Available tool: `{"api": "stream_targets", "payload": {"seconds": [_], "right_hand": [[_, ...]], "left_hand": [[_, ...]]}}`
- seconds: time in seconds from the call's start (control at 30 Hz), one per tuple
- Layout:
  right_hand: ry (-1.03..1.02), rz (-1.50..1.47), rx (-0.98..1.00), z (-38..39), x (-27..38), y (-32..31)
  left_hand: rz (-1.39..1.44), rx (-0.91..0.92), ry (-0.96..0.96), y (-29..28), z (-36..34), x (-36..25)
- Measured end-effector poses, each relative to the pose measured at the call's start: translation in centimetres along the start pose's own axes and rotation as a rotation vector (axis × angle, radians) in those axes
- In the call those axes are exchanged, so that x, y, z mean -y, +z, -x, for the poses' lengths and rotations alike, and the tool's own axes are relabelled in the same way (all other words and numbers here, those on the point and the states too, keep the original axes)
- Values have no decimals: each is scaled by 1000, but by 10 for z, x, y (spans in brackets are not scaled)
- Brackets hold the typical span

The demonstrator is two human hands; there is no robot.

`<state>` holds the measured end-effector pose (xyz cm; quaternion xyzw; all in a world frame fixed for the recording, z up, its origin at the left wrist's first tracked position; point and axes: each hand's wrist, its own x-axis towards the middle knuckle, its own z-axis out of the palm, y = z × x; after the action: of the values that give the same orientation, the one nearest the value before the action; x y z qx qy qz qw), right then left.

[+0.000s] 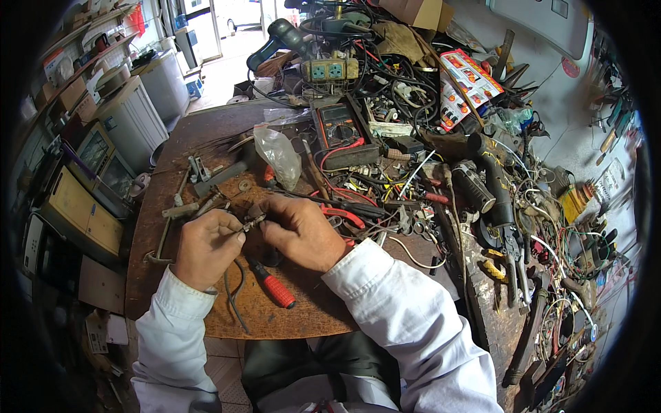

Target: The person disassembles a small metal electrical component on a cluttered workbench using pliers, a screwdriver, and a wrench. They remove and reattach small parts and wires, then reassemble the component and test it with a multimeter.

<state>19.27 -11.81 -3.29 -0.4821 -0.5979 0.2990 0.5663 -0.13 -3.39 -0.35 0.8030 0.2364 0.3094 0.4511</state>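
Note:
Over the worn wooden bench, my left hand (205,249) and my right hand (303,230) meet, fingertips pinched around a small metal part (253,223). Its exact kind is too small to make out. Both hands are closed on it, one from each side. Just below lies a screwdriver with a red and black handle (277,286), next to a dark cable (235,303). Behind my fingers stands a clear plastic bag (278,155). Left of it rest metal pieces (200,167) and a thin metal rod (169,230). What lies directly under my hands is partly hidden.
A multimeter (339,124) with red leads lies at the back. Tangled wires, tools and parts crowd the right, including a black power tool (492,179) and pliers (513,258). A power strip (330,69) sits at the far end. Cabinets (86,210) line the left wall.

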Motion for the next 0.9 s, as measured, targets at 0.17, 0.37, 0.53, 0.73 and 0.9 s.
{"api": "stream_targets", "payload": {"seconds": [0.17, 0.37, 0.53, 0.73, 0.9], "right_hand": [[27, -413, -36, 0, 11, 3], [116, -326, 30, -1, 5, -2], [-34, -73, -52, -1, 4, 0], [157, -382, -38, -1, 21, -5], [130, -335, -42, 0, 22, 0]], "left_hand": [[10, 22, 0, 2, 0, -1], [4, -1, -1, 0, 1, 7], [-7, -14, 85, -2, 1, 18], [9, -38, 71, 0, -1, 11], [-1, 8, 56, -1, 1, 6]]}}
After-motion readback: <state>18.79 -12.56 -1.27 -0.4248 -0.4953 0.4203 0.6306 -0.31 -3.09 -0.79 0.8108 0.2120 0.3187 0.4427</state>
